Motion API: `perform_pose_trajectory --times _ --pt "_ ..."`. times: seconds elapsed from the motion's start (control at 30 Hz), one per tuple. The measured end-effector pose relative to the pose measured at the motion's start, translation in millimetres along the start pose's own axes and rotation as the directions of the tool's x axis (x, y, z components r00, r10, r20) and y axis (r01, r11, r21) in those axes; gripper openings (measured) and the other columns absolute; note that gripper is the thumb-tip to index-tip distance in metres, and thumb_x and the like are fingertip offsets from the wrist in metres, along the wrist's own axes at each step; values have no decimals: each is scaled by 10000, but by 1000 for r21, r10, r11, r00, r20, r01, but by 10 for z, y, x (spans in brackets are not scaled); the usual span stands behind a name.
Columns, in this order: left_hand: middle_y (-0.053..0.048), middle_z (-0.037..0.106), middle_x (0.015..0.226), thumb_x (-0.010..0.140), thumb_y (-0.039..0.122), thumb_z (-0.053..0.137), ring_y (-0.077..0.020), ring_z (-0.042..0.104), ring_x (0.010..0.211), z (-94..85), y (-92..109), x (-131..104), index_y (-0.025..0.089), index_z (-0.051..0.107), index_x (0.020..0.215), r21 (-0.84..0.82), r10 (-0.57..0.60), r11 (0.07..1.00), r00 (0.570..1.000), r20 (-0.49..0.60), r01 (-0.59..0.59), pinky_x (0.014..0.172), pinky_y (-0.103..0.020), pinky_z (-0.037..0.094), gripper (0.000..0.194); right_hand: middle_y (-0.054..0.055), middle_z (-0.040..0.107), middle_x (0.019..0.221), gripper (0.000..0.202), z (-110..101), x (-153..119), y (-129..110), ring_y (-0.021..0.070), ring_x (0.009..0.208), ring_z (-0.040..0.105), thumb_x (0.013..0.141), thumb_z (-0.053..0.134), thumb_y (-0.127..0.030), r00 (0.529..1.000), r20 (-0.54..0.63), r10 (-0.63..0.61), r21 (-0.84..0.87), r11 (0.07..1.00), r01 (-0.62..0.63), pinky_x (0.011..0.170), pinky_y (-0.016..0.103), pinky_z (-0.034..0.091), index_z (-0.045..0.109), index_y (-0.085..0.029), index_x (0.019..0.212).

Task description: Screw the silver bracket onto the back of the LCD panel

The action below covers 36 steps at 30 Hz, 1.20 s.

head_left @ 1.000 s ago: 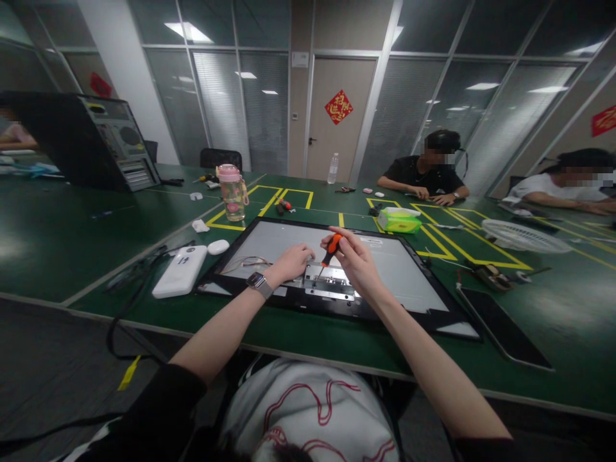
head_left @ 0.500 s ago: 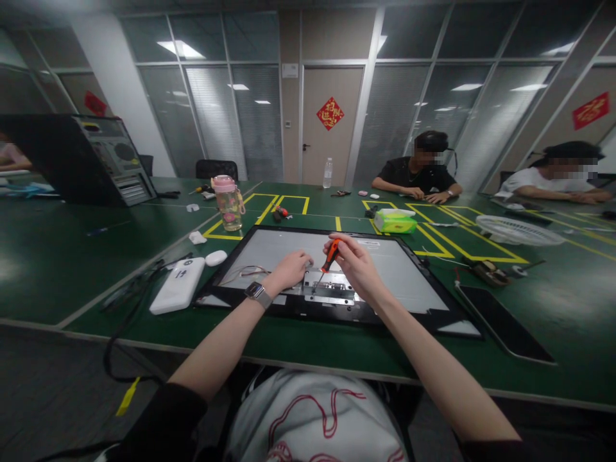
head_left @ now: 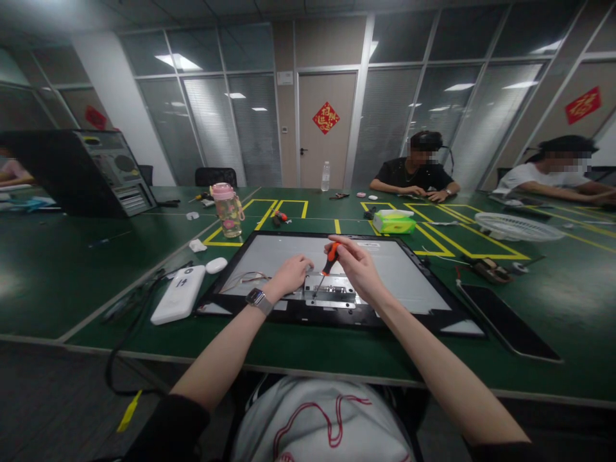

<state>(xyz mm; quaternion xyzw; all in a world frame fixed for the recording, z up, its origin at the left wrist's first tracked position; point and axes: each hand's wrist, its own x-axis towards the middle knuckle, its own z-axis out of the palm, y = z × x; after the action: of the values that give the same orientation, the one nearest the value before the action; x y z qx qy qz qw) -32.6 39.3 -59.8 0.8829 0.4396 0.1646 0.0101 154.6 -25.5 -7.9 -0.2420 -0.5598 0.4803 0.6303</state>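
An orange and black screwdriver [head_left: 330, 258] is gripped in my right hand [head_left: 355, 264], its shaft slanting down to the left. Its tip is at the lower left of a silver metal bracket [head_left: 344, 282], which sits on a large flat display panel [head_left: 394, 273] with a black frame and pale grey back. Beside the bracket's upper left corner, my left hand [head_left: 290, 274] has its fingers curled together. What those fingertips hold, if anything, cannot be made out. Thin wires [head_left: 248, 277] lie on the panel left of this hand.
A white power bank [head_left: 179, 295] and a white case [head_left: 216, 265] are left of the panel. A black phone-like slab [head_left: 507, 321] lies to the right. Beyond stand a pink-lidded bottle [head_left: 228, 212] and a green tissue pack [head_left: 394, 221]. Two people sit across the table at right.
The view has shifted slightly, so the scene sits a little lower. Both hands and the screwdriver keep nearly the same position over the bracket.
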Motion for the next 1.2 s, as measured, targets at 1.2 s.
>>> perform_pose_trajectory --times 1.2 --pt "-102 599 1062 883 82 359 -217 560 985 -46 45 -23 161 624 1086 11 8 1000 1000 2 -8 928 -363 450 343 30 632 944 164 -39 -43 -104 165 830 610 808 683 -377 978 182 -106 -229 962 147 764 313 506 732 -250 899"
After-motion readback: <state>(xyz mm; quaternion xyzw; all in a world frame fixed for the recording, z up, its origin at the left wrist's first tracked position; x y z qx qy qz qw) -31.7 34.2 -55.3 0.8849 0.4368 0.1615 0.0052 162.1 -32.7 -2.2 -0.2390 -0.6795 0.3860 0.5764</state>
